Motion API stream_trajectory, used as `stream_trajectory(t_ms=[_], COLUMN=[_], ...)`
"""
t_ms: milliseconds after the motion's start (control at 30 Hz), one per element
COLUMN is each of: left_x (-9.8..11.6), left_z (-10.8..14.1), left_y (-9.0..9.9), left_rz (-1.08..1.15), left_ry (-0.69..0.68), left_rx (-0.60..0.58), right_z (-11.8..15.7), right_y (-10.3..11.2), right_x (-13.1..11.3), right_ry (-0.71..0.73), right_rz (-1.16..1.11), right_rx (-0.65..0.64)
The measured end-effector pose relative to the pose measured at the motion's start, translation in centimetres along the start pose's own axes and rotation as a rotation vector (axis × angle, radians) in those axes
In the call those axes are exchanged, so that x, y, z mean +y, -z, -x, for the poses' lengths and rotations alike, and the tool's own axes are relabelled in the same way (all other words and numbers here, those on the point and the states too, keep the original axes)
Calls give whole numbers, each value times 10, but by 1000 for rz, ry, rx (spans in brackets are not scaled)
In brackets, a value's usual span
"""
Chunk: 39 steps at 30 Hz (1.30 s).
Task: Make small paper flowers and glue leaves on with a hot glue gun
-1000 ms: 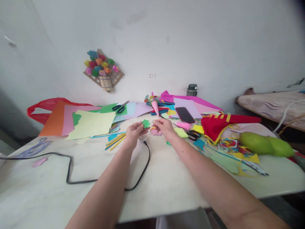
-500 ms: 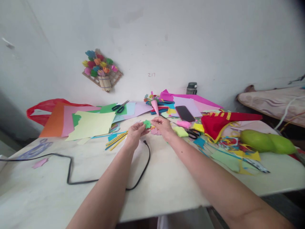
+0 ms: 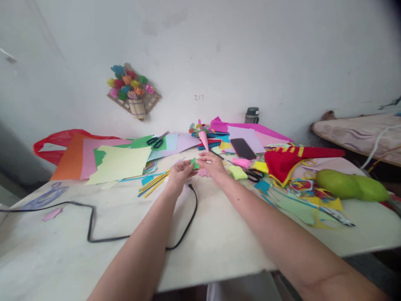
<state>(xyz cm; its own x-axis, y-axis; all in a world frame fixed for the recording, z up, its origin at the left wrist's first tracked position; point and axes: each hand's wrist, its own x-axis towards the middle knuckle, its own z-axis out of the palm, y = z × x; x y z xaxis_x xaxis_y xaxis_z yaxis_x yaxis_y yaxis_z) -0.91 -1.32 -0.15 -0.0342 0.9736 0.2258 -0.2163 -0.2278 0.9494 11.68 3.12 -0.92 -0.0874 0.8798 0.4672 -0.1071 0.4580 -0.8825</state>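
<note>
A small green paper piece (image 3: 195,163) is pinched between my two hands above the middle of the table. My left hand (image 3: 179,175) grips its left side with thumb and fingers. On the right, my right hand (image 3: 213,164) has its fingers closed on the other side of the piece. Pink paper (image 3: 203,172) lies just below, partly hidden by my right hand. Yellow and blue strips (image 3: 153,184) rest beside my left hand. Behind my hands stands a pink paper cone (image 3: 203,139) with colourful paper bits at its top.
A black cable (image 3: 90,221) crosses the table (image 3: 213,234) in front. Coloured sheets (image 3: 122,164) and scissors (image 3: 158,140) lie at the back left. To the right are a phone (image 3: 243,149), black-handled scissors (image 3: 253,175), red cloth (image 3: 283,163), paper scraps and green fruit (image 3: 351,185).
Both hands have shifted slightly around the green paper piece, and less of it shows between the fingers. More of the pink paper below is covered.
</note>
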Motion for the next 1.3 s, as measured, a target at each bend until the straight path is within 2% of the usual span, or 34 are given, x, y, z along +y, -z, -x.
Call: stream_trajectory(t_ms=[700,967,1033,1100,1200,1300], left_x=[0,0,-1,-1,-2,0], left_z=[0,-1,-1,-2,-1,0], left_y=[-2,0,0,0,-1,-1], left_rz=[10,35,32,27,33,43], left_ry=[2,11,4,-2,9,32], left_rx=[27,56,58,61,46,25], right_z=[0,0,0,1,3,3], right_y=[-1,0,0,1,2,3], right_x=[-4,-5,-6,-8,-13,-14], right_ry=[21,67,1,-134,-337,-416], right_rz=[95,95,65,15,-38,-84], right_rx=[15,70,109,105,-14,-123])
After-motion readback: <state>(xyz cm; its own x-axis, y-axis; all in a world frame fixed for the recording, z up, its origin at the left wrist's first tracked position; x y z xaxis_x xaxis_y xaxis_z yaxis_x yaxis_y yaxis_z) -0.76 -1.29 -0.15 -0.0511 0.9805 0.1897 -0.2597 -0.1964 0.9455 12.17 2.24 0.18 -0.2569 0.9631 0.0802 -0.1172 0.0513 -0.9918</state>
